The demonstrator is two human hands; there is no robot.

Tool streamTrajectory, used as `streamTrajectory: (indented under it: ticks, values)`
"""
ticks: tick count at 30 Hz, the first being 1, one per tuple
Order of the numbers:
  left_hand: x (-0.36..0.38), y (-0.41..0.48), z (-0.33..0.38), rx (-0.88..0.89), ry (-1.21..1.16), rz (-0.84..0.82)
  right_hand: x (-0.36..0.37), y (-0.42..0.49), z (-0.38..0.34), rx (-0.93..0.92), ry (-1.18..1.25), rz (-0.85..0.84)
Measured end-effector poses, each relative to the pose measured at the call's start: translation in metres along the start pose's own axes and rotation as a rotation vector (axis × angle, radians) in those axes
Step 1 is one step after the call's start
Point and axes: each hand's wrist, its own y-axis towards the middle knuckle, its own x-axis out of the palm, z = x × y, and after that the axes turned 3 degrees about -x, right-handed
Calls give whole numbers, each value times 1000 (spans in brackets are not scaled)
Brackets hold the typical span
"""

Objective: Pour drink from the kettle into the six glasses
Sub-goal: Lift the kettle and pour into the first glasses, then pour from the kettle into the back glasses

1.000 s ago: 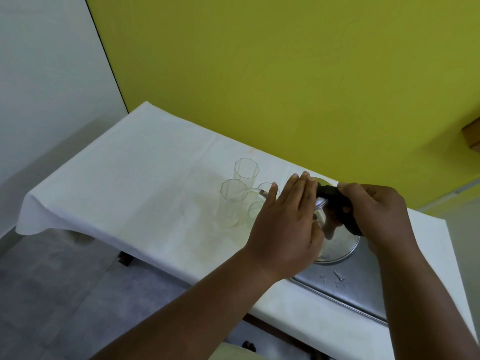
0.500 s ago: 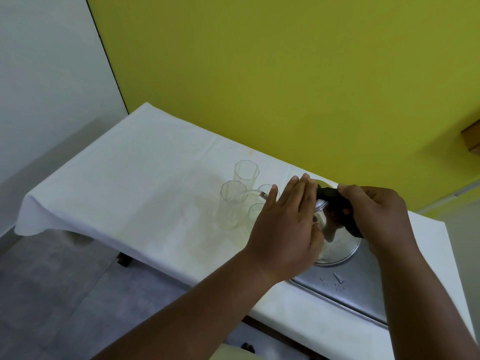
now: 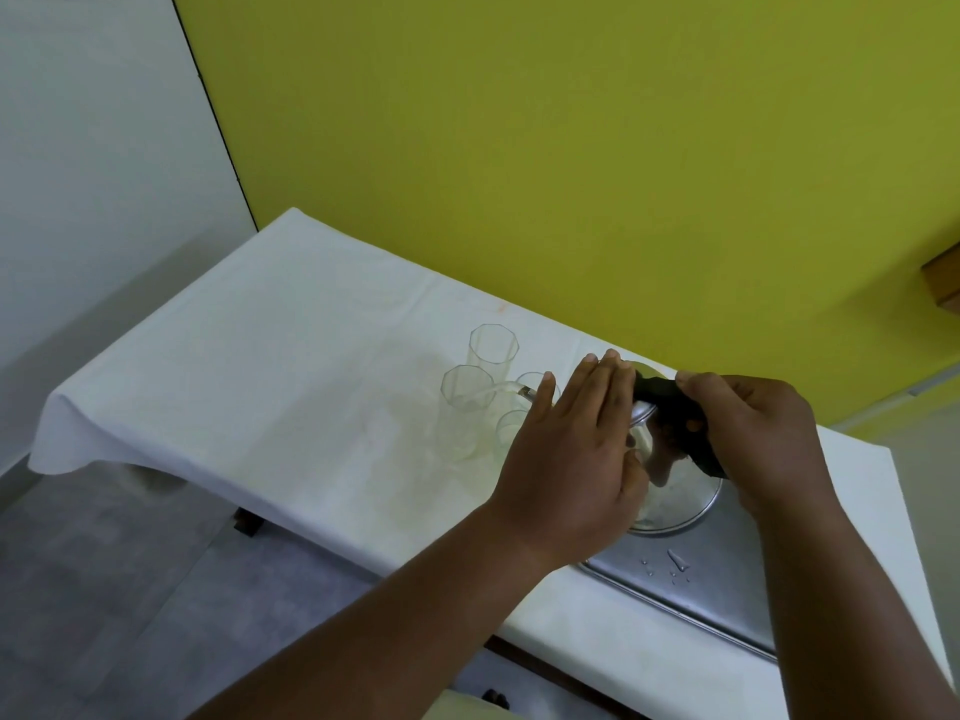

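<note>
The left hand (image 3: pixel 566 454) is covering most of the kettle (image 3: pixel 675 491) and the nearer glasses (image 3: pixel 511 423), mid-frame; the tray (image 3: pixel 717 589) is hiding beneath the right forearm.

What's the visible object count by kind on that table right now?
Glasses: 4 in view; others may be hidden behind the left hand
Kettle: 1
Metal tray: 1
Total: 6
</note>
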Motion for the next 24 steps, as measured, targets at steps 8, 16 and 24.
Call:
streamTrajectory:
  ticks: [8,16,24]
  values:
    - [-1,0,0,-5,22,-18,4,0,6,30,77,17]
    - [1,3,1,13,57,-41,17,-9,16,211,418,47]
    - [-3,16,2,57,38,71,27,-11,8,252,604,126]
